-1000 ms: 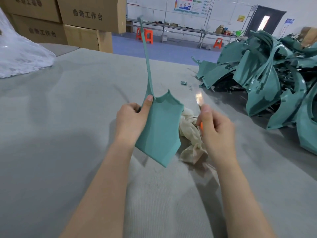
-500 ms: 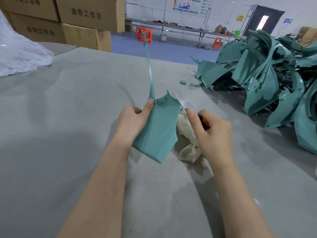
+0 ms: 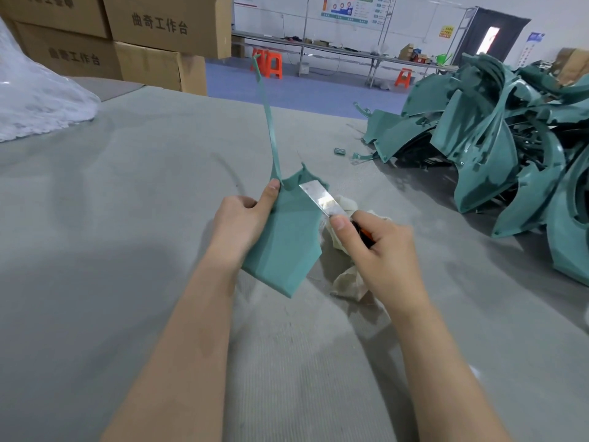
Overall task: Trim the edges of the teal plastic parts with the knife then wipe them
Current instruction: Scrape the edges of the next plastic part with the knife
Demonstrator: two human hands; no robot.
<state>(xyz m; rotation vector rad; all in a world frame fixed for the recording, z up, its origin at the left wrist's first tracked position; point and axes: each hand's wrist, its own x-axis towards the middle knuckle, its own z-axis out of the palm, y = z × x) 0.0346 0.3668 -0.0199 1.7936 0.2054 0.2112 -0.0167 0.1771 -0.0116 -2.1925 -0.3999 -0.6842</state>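
Note:
My left hand (image 3: 243,223) grips a teal plastic part (image 3: 287,240) above the table, thumb pressed near its top edge; a long thin teal strip rises from the part toward the far side. My right hand (image 3: 379,253) holds a knife (image 3: 322,197) with an orange-and-black handle, thumb laid along it. The shiny blade lies against the part's upper right edge. A crumpled beige cloth (image 3: 349,279) lies on the table just under and behind my right hand.
A big pile of teal plastic parts (image 3: 497,148) fills the right side of the grey felt-covered table (image 3: 127,218). Cardboard boxes (image 3: 149,43) stack at the back left, beside a white plastic bag (image 3: 38,103). A small teal scrap (image 3: 339,151) lies near the pile.
My right hand has brought the knife left and down, from held up clear of the part to the blade resting on its upper right edge. My left hand keeps holding the part.

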